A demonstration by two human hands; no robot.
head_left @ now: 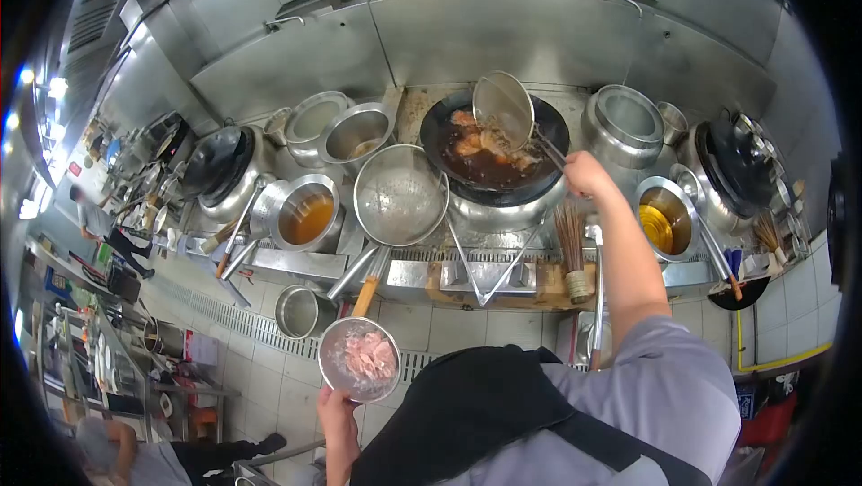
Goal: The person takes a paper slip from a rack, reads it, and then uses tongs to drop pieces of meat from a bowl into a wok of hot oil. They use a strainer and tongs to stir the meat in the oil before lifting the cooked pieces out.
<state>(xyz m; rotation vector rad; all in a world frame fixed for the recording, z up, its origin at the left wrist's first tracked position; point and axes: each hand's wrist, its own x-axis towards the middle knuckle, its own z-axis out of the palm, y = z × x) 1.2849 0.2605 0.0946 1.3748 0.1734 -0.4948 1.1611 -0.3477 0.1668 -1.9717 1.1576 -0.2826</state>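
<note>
My right hand is closed around the handle of a round mesh strainer. The strainer tilts over a black wok on the stove, where browned pieces of food lie in dark, bubbling liquid. Low in the view, my left hand grips the rim of a metal bowl. Pale pink pieces of what looks like raw meat rest in that bowl. A large perforated strainer lies just left of the wok, its wooden handle reaching down toward the bowl.
A pot of amber liquid stands left, a pot of yellow oil right. A bamboo brush sits by the stove's front edge. Another wok is farther left. Two other people appear at the left, one seated or leaning low.
</note>
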